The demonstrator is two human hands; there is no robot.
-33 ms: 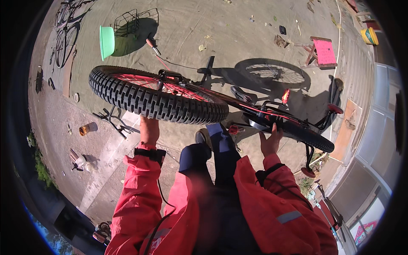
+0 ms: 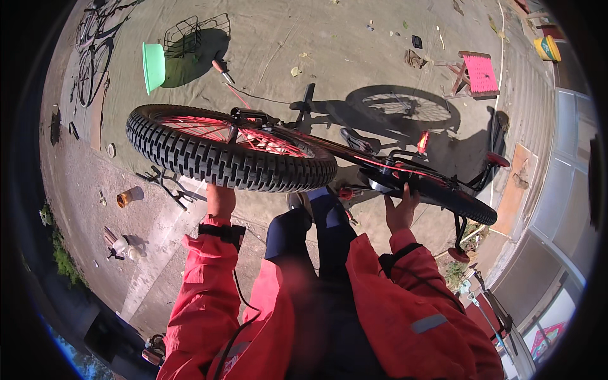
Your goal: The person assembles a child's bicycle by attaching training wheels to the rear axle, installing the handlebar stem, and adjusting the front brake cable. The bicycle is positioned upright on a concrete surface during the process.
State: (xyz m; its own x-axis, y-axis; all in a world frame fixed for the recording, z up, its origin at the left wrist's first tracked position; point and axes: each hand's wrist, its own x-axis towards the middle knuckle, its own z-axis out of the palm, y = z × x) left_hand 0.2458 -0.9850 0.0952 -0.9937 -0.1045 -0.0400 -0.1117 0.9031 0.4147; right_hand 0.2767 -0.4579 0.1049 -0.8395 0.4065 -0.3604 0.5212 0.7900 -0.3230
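A black-and-red bicycle [image 2: 342,149] lies tilted across the view in front of me. Its knobby front tyre [image 2: 253,172] with red spokes is at the left, closest to me. My left hand [image 2: 220,201] meets this tyre from below; the tyre hides its fingers. At the right, the rear wheel [image 2: 465,210] is partly covered by the frame. My right hand [image 2: 400,212] grips the bicycle near the chain guard, thumb spread from the fingers, which lie over the black edge. The saddle [image 2: 360,140] and a red pedal [image 2: 348,193] show behind the frame.
Behind the bicycle lie a green basin [image 2: 153,67], a wire basket [image 2: 182,37] and a red-handled screwdriver [image 2: 221,71]. A pink folding stool [image 2: 480,73] stands at the far right. An orange jar [image 2: 125,199] and handlebar-like black part [image 2: 166,190] lie left.
The front tyre sits slightly lower in view, and my left hand has moved down with it. The right hand keeps its place on the bicycle. The whole ground scene has shifted slightly left.
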